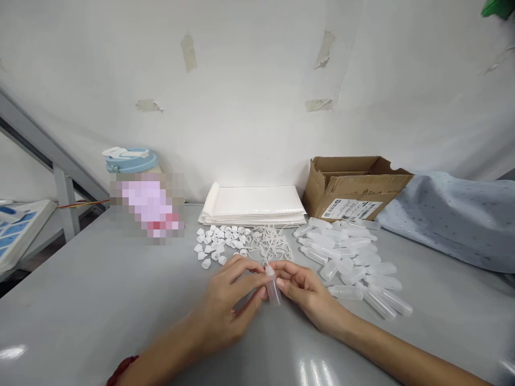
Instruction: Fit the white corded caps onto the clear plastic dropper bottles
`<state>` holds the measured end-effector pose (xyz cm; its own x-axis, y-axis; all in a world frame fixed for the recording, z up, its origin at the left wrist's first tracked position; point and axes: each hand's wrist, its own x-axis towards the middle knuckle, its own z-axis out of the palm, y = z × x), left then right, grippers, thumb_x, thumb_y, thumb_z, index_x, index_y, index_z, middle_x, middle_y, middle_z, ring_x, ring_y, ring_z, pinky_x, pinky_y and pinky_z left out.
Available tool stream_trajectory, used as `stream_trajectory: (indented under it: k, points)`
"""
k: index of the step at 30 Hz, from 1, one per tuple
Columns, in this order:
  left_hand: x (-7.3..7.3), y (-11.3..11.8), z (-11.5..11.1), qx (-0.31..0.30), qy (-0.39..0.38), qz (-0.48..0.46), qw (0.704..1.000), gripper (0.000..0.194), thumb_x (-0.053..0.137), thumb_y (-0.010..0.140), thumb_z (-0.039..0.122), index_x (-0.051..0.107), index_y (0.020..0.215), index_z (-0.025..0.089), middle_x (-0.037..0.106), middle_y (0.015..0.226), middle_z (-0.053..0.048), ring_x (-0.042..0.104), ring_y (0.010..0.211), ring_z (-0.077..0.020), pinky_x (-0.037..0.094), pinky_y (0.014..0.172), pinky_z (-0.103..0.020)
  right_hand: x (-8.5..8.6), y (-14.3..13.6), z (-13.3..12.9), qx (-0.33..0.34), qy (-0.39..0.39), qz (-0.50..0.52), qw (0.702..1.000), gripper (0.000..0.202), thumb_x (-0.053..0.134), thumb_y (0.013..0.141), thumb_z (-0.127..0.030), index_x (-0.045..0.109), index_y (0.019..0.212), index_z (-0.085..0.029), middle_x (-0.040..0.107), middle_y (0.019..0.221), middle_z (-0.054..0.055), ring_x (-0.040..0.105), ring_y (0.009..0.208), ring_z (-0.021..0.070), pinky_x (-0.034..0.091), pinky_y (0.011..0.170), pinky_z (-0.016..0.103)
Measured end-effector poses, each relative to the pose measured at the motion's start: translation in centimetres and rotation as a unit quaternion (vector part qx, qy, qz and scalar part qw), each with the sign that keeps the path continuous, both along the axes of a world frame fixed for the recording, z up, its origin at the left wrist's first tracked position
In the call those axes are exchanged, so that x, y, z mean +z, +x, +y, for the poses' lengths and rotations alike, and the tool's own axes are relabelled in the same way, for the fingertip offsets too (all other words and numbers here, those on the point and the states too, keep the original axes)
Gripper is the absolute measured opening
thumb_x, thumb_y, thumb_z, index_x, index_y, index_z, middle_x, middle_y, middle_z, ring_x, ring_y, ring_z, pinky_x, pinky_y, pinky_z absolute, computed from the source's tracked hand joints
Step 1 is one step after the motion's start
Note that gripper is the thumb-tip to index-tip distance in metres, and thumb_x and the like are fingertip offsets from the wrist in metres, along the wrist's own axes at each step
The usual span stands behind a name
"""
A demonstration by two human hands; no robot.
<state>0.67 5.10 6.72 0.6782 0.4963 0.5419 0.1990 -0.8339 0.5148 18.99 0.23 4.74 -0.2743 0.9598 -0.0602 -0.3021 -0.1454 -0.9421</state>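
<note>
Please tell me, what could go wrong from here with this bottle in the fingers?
Only the fingertips of the left hand and right hand seem to steady the bottle, so it might slip. The loose caps lie just beyond the left hand, which could knock them. The rounded bottles spread near the right forearm could roll if bumped.

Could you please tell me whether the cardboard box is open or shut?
Open: the cardboard box has an uncovered top, and part of its inside shows. I cannot tell whether it holds anything.
</note>
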Motion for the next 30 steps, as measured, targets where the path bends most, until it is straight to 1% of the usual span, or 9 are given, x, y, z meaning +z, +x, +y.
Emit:
stream_trajectory:
  k: [2, 4, 6, 9, 11, 17, 22, 26, 30]
  points:
    - [0.1, 0.0, 0.0, 0.006, -0.029, -0.004, 1.0, 0.022, 0.051, 0.086, 0.011, 0.062, 0.101, 0.022, 0.063, 0.095, -0.006, 0.058, 0.085, -0.0179, 0.05, 0.076, -0.033, -0.2, 0.1, 0.2, -0.005, -0.023, 0.032, 0.999, 0.025, 0.062, 0.084, -0.036, 0.061, 0.102, -0.019, 0.07, 0.088, 0.005, 0.067, 0.081, 0.0174, 0.047, 0.083, 0.035]
    - [0.0, 0.0, -0.1, 0.034, -0.055, -0.007, 0.998, 0.02, 0.052, 0.086, 0.015, 0.059, 0.103, 0.023, 0.064, 0.095, -0.005, 0.059, 0.087, -0.0185, 0.051, 0.076, -0.033, -0.3, 0.2, 0.3, -0.01, -0.045, 0.054, 0.997, 0.023, 0.064, 0.082, -0.034, 0.062, 0.099, -0.019, 0.071, 0.087, 0.005, 0.067, 0.081, 0.0176, 0.047, 0.083, 0.034]
    - [-0.3, 0.1, -0.2, 0.062, -0.063, 0.006, 0.996, 0.026, 0.056, 0.084, 0.021, 0.053, 0.11, 0.023, 0.063, 0.098, -0.006, 0.058, 0.091, -0.0204, 0.052, 0.077, -0.035, -0.2, 0.3, 0.4, -0.005, -0.062, 0.064, 0.996, 0.022, 0.065, 0.082, -0.032, 0.063, 0.098, -0.018, 0.071, 0.086, 0.006, 0.067, 0.082, 0.0175, 0.047, 0.084, 0.034]
    - [-0.7, 0.1, -0.4, 0.065, -0.019, 0.063, 0.996, 0.048, 0.066, 0.077, 0.027, 0.045, 0.12, 0.022, 0.058, 0.11, -0.009, 0.055, 0.101, -0.0249, 0.051, 0.083, -0.039, 0.1, 0.3, 0.5, 0.018, -0.07, 0.087, 0.994, 0.022, 0.064, 0.082, -0.029, 0.063, 0.101, -0.017, 0.07, 0.087, 0.007, 0.067, 0.086, 0.018, 0.045, 0.089, 0.035]
    - [-0.9, 0.3, -0.5, 0.06, 0.02, 0.089, 0.994, 0.057, 0.07, 0.075, 0.027, 0.042, 0.124, 0.019, 0.055, 0.114, -0.012, 0.052, 0.104, -0.0268, 0.049, 0.086, -0.041, 0.2, 0.3, 0.5, 0.034, -0.07, 0.108, 0.991, 0.023, 0.064, 0.083, -0.027, 0.063, 0.103, -0.017, 0.07, 0.089, 0.007, 0.067, 0.089, 0.0184, 0.044, 0.091, 0.035]
    - [-0.7, 0.4, -0.7, 0.055, 0.077, 0.073, 0.993, 0.043, 0.061, 0.078, 0.017, 0.044, 0.118, 0.017, 0.054, 0.105, -0.011, 0.052, 0.096, -0.0256, 0.049, 0.082, -0.04, 0.4, 0.2, 0.4, 0.073, -0.07, 0.123, 0.987, 0.025, 0.064, 0.083, -0.028, 0.063, 0.105, -0.016, 0.07, 0.091, 0.008, 0.065, 0.094, 0.0195, 0.045, 0.089, 0.035]
    - [-0.3, 0.2, -0.7, 0.044, 0.124, 0.128, 0.983, 0.045, 0.055, 0.074, 0.009, 0.046, 0.119, 0.015, 0.055, 0.101, -0.011, 0.05, 0.095, -0.0273, 0.047, 0.081, -0.042, 0.1, -0.4, 0.0, 0.029, -0.056, 0.113, 0.992, 0.027, 0.049, 0.093, -0.036, 0.065, 0.099, -0.015, 0.07, 0.087, 0.009, 0.067, 0.088, 0.0199, 0.047, 0.086, 0.037]
    - [0.0, 0.0, -1.1, 0.05, 0.137, 0.17, 0.975, 0.041, 0.054, 0.075, 0.01, 0.048, 0.115, 0.014, 0.056, 0.1, -0.01, 0.049, 0.097, -0.0285, 0.046, 0.083, -0.044, 0.0, -0.7, -0.3, 0.015, -0.013, 0.066, 0.998, 0.02, 0.056, 0.089, -0.032, 0.066, 0.099, -0.017, 0.07, 0.082, 0.004, 0.067, 0.079, 0.0166, 0.048, 0.08, 0.032]
    - [0.3, -0.1, -1.4, 0.051, 0.12, 0.185, 0.974, 0.036, 0.053, 0.076, 0.011, 0.049, 0.111, 0.016, 0.056, 0.099, -0.009, 0.049, 0.096, -0.0271, 0.047, 0.082, -0.042, 0.0, -0.7, -0.3, 0.015, -0.03, 0.05, 0.998, 0.018, 0.058, 0.089, -0.028, 0.068, 0.097, -0.016, 0.07, 0.077, 0.003, 0.065, 0.073, 0.0148, 0.047, 0.078, 0.03]
